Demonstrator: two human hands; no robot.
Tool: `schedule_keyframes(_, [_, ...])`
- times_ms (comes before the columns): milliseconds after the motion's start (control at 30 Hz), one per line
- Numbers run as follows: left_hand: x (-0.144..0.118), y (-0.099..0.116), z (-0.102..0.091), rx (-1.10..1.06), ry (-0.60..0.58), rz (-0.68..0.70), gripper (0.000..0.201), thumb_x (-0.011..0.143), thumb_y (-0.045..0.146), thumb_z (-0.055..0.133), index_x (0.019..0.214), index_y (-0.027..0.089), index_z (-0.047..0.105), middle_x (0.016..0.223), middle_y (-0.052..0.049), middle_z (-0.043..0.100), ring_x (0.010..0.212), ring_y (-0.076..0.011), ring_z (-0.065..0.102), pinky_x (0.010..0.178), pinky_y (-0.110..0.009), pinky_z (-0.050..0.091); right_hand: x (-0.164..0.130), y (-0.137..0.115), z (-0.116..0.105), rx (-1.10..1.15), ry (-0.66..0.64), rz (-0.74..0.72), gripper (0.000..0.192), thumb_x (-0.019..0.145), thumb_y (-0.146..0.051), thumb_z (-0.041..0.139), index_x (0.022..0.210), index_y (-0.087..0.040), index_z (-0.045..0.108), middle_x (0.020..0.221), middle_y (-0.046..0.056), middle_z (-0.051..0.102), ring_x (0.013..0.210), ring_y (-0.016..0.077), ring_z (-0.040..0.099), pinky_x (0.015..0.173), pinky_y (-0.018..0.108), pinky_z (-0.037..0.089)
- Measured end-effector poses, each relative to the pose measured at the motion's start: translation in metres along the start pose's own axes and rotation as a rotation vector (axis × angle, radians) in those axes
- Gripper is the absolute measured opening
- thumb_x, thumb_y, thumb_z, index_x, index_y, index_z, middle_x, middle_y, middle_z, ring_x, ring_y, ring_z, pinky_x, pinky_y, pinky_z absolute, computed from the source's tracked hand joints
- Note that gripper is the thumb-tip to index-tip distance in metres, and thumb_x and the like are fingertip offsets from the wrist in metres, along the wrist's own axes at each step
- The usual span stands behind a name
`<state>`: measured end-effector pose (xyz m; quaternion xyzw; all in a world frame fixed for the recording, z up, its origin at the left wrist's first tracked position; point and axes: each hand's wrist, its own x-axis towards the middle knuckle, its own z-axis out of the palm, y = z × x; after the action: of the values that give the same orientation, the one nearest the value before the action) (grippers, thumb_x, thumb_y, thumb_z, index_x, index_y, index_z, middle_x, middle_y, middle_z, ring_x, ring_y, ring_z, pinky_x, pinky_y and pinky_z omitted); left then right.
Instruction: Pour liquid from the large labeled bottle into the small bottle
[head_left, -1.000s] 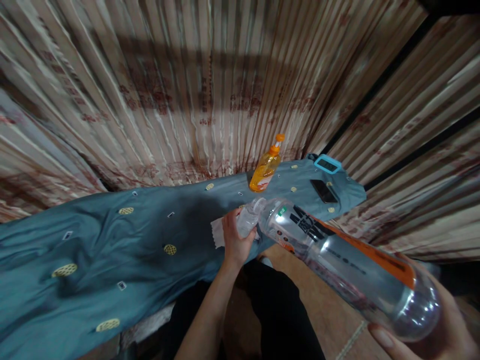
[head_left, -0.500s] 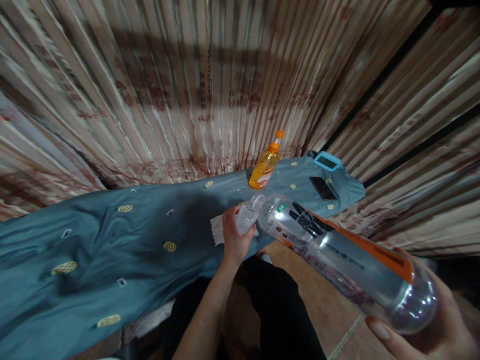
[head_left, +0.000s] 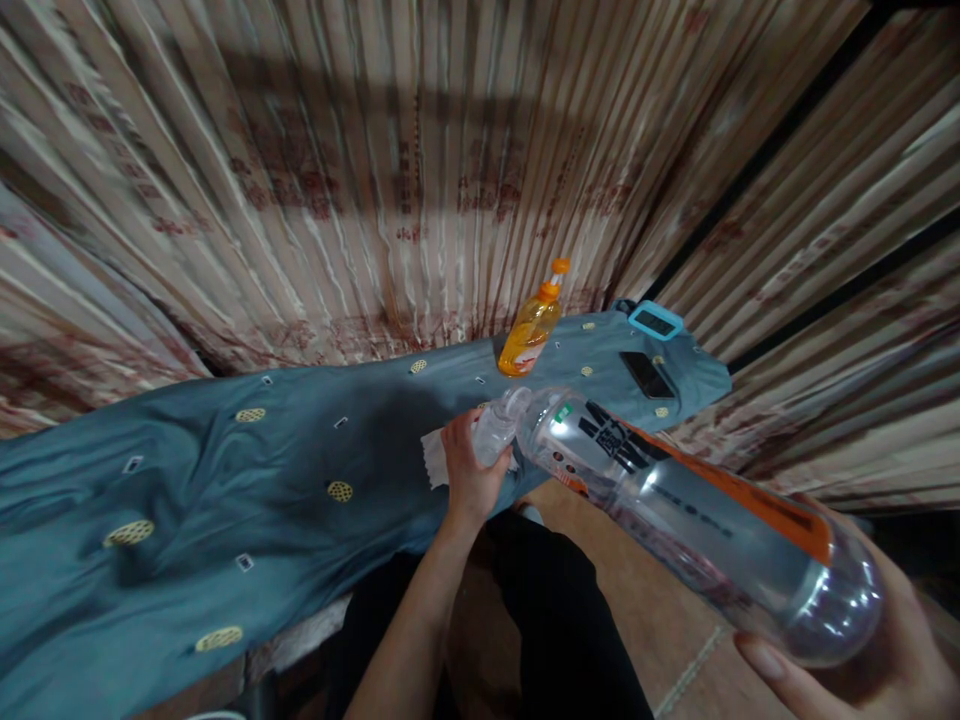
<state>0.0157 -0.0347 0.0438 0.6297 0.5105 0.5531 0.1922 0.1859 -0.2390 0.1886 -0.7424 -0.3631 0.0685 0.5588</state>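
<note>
My left hand (head_left: 471, 468) is wrapped round a small clear plastic bottle (head_left: 495, 425) that leans to the right above the cloth. A large clear plastic bottle (head_left: 690, 520) with an orange and black label lies tilted in my right hand (head_left: 885, 640), its base against my palm and fingers. The large bottle's neck end meets the small bottle's mouth; whether liquid passes between them I cannot make out. Beneath my left hand lies a white paper tissue (head_left: 433, 458). A pump bottle of orange liquid (head_left: 529, 335) stands just behind the two bottles.
A blue-green patterned cloth (head_left: 292, 450) covers the long narrow surface. Toward its right end are a black phone (head_left: 646, 375) and a light-blue framed digital clock (head_left: 655, 321). Pleated curtains (head_left: 337, 200) hang behind. My legs (head_left: 570, 620) and the tiled floor (head_left: 675, 640) show below.
Almost nothing differs. The base of the large bottle has shifted very slightly to the right with my right hand, and my left hand keeps its hold on the small bottle.
</note>
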Motion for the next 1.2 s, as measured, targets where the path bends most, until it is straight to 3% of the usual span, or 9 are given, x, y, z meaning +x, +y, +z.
schedule_keyframes(167, [0.000,0.000,0.000,0.005,-0.004,-0.004,0.060,0.068,0.010,0.079,0.121,0.025,0.057,0.120,-0.007,0.068,0.113,-0.0298,0.064,0.100,-0.047,0.052,-0.003,-0.011,0.003,-0.024,0.000,0.014,0.109,0.052,-0.074,0.090,0.148,-0.035,0.057,0.145,0.005,0.060,0.147,0.0459,0.041,0.127,0.072,0.020])
schedule_keyframes(433, [0.000,0.000,0.001,-0.007,-0.004,-0.005,0.062,0.067,0.010,0.077,0.123,0.026,0.056,0.119,-0.006,0.068,0.113,-0.0296,0.064,0.100,-0.047,0.052,0.004,0.007,-0.004,-0.042,-0.050,-0.082,0.103,0.054,-0.062,0.093,0.147,-0.035,0.058,0.149,0.005,0.058,0.146,0.0473,0.042,0.123,0.073,0.028])
schedule_keyframes(567, [0.001,0.001,-0.001,-0.008,-0.016,-0.018,0.060,0.067,0.010,0.077,0.122,0.025,0.057,0.119,-0.007,0.069,0.113,-0.0302,0.065,0.100,-0.047,0.052,0.001,-0.001,-0.001,-0.053,-0.041,-0.041,0.105,0.057,-0.071,0.090,0.150,-0.036,0.054,0.148,0.003,0.058,0.149,0.0444,0.039,0.127,0.070,0.021])
schedule_keyframes(767, [0.003,0.005,-0.003,-0.010,-0.036,-0.031,0.057,0.068,0.011,0.076,0.121,0.025,0.059,0.117,-0.007,0.069,0.113,-0.0304,0.066,0.099,-0.047,0.053,-0.001,-0.007,0.000,-0.019,-0.044,-0.048,0.105,0.058,-0.067,0.091,0.151,-0.036,0.054,0.152,0.003,0.055,0.150,0.0438,0.039,0.128,0.069,0.020])
schedule_keyframes(1000, [0.003,0.005,-0.003,-0.001,-0.037,-0.034,0.060,0.068,0.010,0.077,0.122,0.026,0.057,0.119,-0.006,0.069,0.114,-0.0296,0.065,0.101,-0.047,0.052,-0.002,-0.009,0.001,-0.016,-0.040,-0.017,0.101,0.056,-0.069,0.091,0.146,-0.039,0.057,0.150,0.001,0.056,0.147,0.0413,0.043,0.125,0.064,0.034])
schedule_keyframes(1200, [0.003,0.005,-0.002,-0.007,-0.036,-0.039,0.058,0.069,0.011,0.078,0.121,0.026,0.058,0.118,-0.005,0.068,0.114,-0.0293,0.064,0.101,-0.046,0.052,0.000,-0.010,0.001,-0.039,-0.043,-0.037,0.100,0.058,-0.070,0.090,0.147,-0.041,0.056,0.148,-0.001,0.058,0.146,0.0376,0.045,0.124,0.058,0.038])
